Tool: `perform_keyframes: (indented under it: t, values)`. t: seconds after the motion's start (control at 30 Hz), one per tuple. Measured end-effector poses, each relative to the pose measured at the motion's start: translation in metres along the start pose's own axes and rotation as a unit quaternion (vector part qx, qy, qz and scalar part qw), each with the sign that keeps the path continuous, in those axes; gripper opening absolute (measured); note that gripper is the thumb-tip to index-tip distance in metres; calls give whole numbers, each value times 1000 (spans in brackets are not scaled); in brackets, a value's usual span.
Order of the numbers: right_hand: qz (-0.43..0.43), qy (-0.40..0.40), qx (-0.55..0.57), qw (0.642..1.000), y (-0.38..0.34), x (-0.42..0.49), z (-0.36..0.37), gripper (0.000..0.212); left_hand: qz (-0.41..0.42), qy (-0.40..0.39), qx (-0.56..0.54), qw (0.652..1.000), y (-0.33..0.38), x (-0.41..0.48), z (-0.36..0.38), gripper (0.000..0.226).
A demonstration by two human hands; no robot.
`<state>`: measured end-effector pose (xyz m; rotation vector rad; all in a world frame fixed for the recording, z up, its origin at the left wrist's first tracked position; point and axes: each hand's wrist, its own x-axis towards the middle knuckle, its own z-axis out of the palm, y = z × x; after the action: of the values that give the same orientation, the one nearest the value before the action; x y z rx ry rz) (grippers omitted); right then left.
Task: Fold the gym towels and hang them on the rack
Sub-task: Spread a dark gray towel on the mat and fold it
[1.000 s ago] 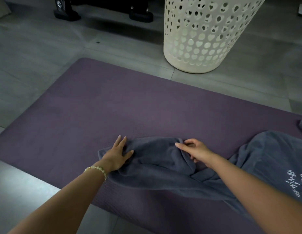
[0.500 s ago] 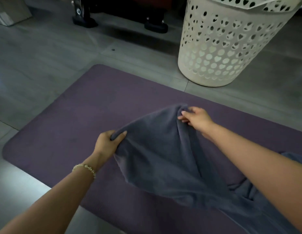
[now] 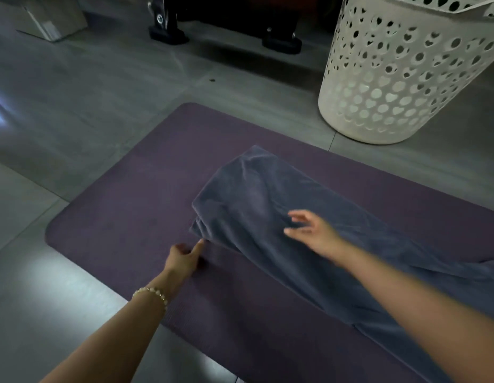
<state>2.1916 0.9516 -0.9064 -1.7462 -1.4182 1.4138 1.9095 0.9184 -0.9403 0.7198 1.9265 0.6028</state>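
Lying along the purple exercise mat (image 3: 116,217), the grey towel (image 3: 254,194) runs off frame to the right. The left hand (image 3: 185,258) grips nothing, its forefinger straight against the towel's near corner. The right hand (image 3: 314,230), blurred, is over the towel with fingers spread wide; contact cannot be told. A white laundry basket (image 3: 392,78) stands beyond the mat.

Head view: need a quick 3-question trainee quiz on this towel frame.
1. True or false: the grey towel lies on the purple mat.
2. The white basket stands: A) on the mat, B) on the floor beyond the mat, C) on the towel.
3. Fill in: the right hand is over the towel with its fingers ___ (spread / curled round the cloth).
Key: 1 true; 2 B; 3 spread.
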Motion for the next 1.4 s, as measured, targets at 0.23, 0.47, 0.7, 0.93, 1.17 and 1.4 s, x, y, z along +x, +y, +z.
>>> perform_keyframes:
  t: [0.23, 0.47, 0.7, 0.93, 1.17, 1.4]
  values:
    - [-32, -28, -199, 979, 48, -38, 52, 35, -7, -145, -74, 987, -10, -15, 14, 28]
    - [-17, 39, -248, 968, 48, -34, 78, 48, 23, -106, -97, 989, -11, -6, 17, 68]
    - [2, 47, -141, 989, 63, -5, 61, 12, 46, -90, -47, 994, -11, 17, 7, 61]
    - [42, -12, -22, 999, 67, 3, 50, 9, 39, -25, 18, 999, 4, 41, 8, 41]
    - [58, -9, -11, 998, 58, -7, 38, 19, 186, 37, -7, 982, 32, 20, 16, 23]
    - [70, 46, -67, 994, 65, -70, -46, 11, 196, -154, -128, 960, 101, -49, 69, 20]
